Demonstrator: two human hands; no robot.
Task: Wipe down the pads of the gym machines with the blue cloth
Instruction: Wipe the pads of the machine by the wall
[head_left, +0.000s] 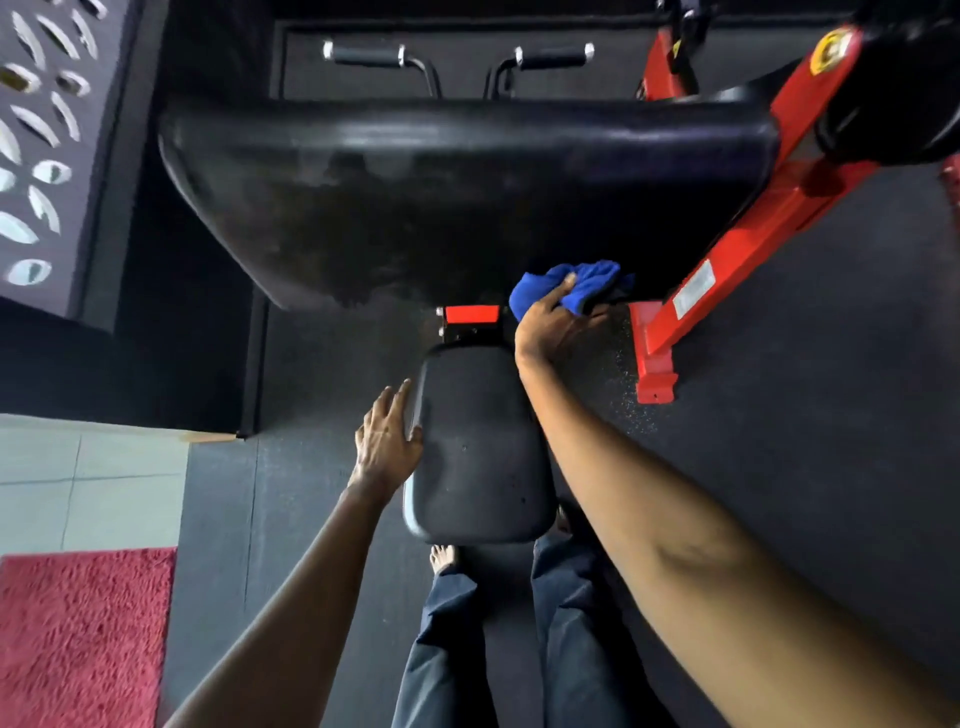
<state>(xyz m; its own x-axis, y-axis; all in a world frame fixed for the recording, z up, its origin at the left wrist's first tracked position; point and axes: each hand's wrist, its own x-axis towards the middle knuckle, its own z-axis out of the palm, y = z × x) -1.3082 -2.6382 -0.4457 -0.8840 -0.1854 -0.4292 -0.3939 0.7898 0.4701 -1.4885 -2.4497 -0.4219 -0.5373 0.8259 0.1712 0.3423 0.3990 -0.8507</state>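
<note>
A large black arm pad (441, 197) slopes across the upper middle, with dull smears on its surface. Below it sits a small black seat pad (480, 447) on a red post. My right hand (553, 325) grips the bunched blue cloth (571, 286) against the lower right edge of the large pad. My left hand (387, 436) rests with straight fingers on the left edge of the seat pad.
A red steel frame leg (737, 260) runs down to a foot (655, 364) right of my right hand. Two black handles (457, 60) stick out beyond the large pad. Dark rubber flooring surrounds the machine. A red rug (83, 634) lies at lower left. My legs stand below the seat.
</note>
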